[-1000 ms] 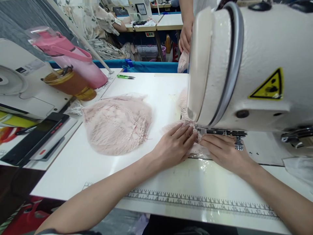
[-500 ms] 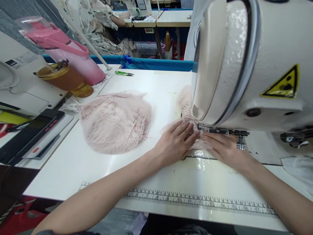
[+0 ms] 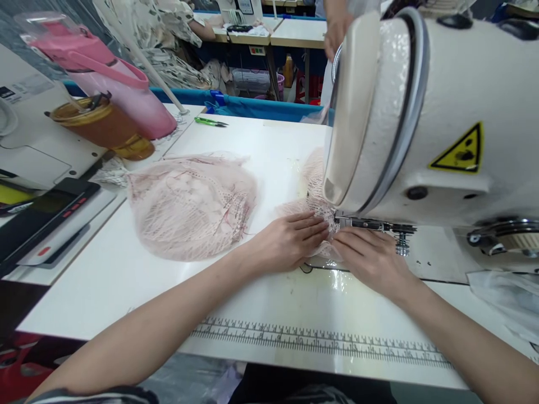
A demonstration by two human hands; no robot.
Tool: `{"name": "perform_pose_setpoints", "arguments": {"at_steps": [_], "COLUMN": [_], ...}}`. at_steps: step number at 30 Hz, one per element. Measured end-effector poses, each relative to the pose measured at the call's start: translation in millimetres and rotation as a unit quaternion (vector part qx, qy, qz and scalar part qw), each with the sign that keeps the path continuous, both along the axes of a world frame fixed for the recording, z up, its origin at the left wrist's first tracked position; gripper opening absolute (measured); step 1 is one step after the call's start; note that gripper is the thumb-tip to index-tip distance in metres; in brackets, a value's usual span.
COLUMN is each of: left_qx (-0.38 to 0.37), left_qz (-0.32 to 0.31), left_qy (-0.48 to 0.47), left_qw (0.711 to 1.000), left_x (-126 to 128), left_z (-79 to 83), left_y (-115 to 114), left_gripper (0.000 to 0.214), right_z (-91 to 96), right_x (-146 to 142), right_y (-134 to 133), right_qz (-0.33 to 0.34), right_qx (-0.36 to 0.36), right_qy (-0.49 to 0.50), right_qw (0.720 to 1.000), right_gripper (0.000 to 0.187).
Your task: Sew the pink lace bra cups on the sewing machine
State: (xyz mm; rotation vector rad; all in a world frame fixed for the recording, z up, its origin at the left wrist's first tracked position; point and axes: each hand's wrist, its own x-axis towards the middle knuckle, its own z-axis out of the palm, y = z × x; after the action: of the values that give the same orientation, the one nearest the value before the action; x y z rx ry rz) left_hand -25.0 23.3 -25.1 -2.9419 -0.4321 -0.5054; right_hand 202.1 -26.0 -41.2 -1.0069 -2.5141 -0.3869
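Note:
Pale pink lace fabric (image 3: 315, 171) lies under the head of a white sewing machine (image 3: 379, 129), bunched around the presser foot (image 3: 346, 221). My left hand (image 3: 290, 241) rests on the lace left of the foot, its fingers stretched out flat and its thumb hidden. Just right of the needle area, my right hand (image 3: 370, 258) has its fingers close together on the lace edge, holding it. Part of the fabric is hidden behind the machine head and under both hands. Another pink lace piece (image 3: 191, 207) with loose threads lies on the table to the left.
A green pen (image 3: 211, 122), an amber cup (image 3: 103, 126) and a pink bottle (image 3: 105, 73) stand or lie at the back left. A printed ruler (image 3: 320, 341) runs along the table's front. White cloth (image 3: 507, 297) lies at right. Other people are beyond the blue cloth trough (image 3: 261, 108).
The view has shifted slightly. My left hand's fingers are now flatter and closer together on the lace. My right hand stays near the foot. Another person's hand has appeared behind the machine.

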Motion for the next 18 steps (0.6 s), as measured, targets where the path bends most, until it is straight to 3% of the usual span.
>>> {"name": "perform_pose_setpoints", "arguments": {"at_steps": [10,15,18], "left_qx": [0.034,-0.017,-0.041], "left_qz": [0.023,0.016,0.005], "left_qy": [-0.048,-0.068,-0.078], "left_qw": [0.998,0.997,0.996], "left_x": [2.5,7.5,7.6], "left_z": [-1.8,1.1,1.4], "left_y": [-1.9,-8.5,-9.7], "left_gripper": [0.024,0.01,0.017], "right_z": [-3.5,-1.6,-1.1], "right_x": [-4.1,-5.2,-5.0], "right_y": [-1.2,-2.0,-3.0], "right_qz": [0.006,0.004,0.001], "right_qx": [0.02,0.001,-0.003], "right_qy": [0.007,0.026,0.034], "right_qw": [1.0,1.0,0.999], "right_gripper": [0.013,0.018,0.021]}}
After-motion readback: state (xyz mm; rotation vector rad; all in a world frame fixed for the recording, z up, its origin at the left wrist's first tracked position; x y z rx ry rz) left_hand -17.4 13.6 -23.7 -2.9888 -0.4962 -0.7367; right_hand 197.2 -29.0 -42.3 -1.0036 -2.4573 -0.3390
